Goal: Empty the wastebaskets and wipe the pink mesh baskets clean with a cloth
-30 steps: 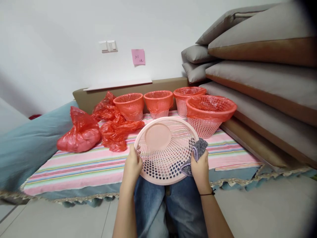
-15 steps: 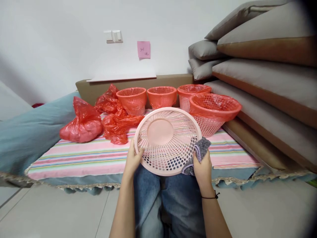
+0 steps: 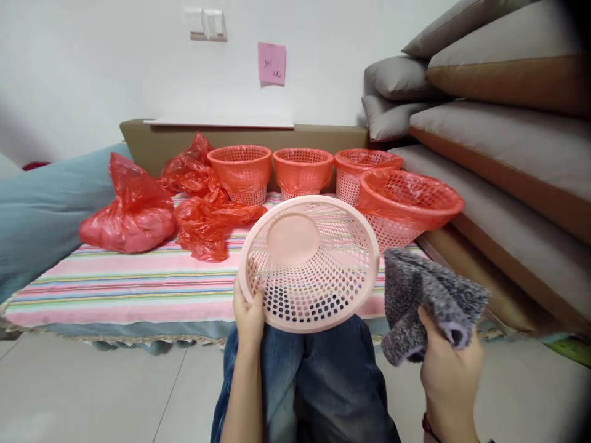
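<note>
A pale pink plastic basket [image 3: 295,240] with round holes is tilted above my lap, its open side facing me. My left hand [image 3: 249,317] grips the basket's rim at its lower left, thumb on the inside. Off to the right of the basket, my right hand [image 3: 450,363] is closed around a dark grey fuzzy cloth [image 3: 410,289] with a lilac edge. The cloth is bunched and hangs apart from the rim; part of my right hand's fingers is hidden behind it.
Behind stand pink baskets lined with red plastic bags, one at right [image 3: 406,203]. Red bags [image 3: 133,215] lie at left on the striped cloth [image 3: 138,289]. Grey and brown cushions [image 3: 508,141] are stacked at right.
My right hand has left the basket's right rim and moved right with the grey cloth, which now shows more fully. My left hand still holds the basket. The view has shifted slightly.
</note>
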Demonstrator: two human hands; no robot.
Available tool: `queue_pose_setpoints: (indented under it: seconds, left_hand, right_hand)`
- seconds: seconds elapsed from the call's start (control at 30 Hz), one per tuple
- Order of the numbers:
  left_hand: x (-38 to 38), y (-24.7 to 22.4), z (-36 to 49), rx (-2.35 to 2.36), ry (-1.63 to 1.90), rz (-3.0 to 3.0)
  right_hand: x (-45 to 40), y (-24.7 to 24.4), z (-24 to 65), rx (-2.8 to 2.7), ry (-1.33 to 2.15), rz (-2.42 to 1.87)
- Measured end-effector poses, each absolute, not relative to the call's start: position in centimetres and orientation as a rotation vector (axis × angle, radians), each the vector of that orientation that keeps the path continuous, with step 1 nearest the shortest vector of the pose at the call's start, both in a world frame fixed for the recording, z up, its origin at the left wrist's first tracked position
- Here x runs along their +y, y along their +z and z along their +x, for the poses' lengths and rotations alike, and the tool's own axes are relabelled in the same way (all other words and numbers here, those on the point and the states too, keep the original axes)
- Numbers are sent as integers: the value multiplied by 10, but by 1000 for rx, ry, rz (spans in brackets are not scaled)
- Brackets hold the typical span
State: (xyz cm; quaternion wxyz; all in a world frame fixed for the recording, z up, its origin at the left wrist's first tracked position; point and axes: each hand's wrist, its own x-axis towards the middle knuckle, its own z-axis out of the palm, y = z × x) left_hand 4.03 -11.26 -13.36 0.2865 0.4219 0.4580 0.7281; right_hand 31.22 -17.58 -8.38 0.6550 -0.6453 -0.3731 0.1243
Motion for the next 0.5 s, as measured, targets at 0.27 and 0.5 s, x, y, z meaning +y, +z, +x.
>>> queue_pose_setpoints:
  seconds: [0.27,0.5]
  left_hand:
    - [-118,-130,46,1244,1819,1240]
    - [-117,-133,47,1228,1821,1201]
  right_hand:
    - [-167,-52,294,-1262,733,-1487]
    - [-137,-76,238,-1994,303,-1160]
